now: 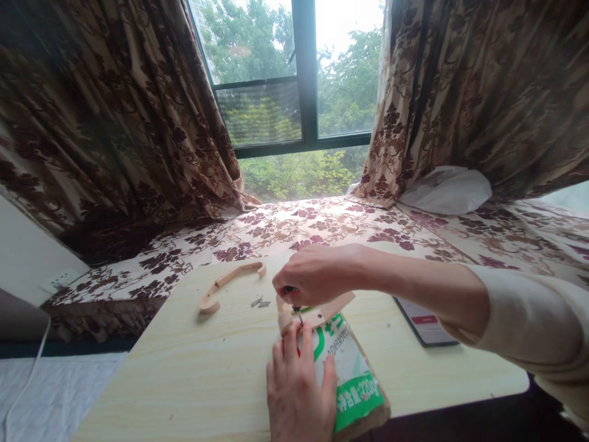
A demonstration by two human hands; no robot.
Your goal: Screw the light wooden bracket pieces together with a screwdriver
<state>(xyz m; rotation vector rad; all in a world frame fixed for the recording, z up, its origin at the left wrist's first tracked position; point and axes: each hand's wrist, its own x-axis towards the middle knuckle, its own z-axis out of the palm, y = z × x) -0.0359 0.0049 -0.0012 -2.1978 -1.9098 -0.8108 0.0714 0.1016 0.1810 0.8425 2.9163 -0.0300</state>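
Note:
My right hand (313, 273) is closed around the dark handle of a screwdriver (297, 310), whose metal shaft points down at a pale wooden piece (324, 314). Most of the handle is hidden in the fist. My left hand (301, 383) lies with fingers stretched out, its fingertips pressing by the near end of that wooden piece, close to the screwdriver's tip. Beneath both is a flat packet (361, 399) with green and white print. To the left rests a curved wooden piece (230, 277) with hooked ends. Several small dark screws (261, 302) lie beside it.
A phone (426, 325) with its screen lit lies on the pale table (197, 380), partly under my right forearm. Behind the table is a flower-patterned covered ledge (294, 224) with a white bag (448, 190), below a window between patterned curtains.

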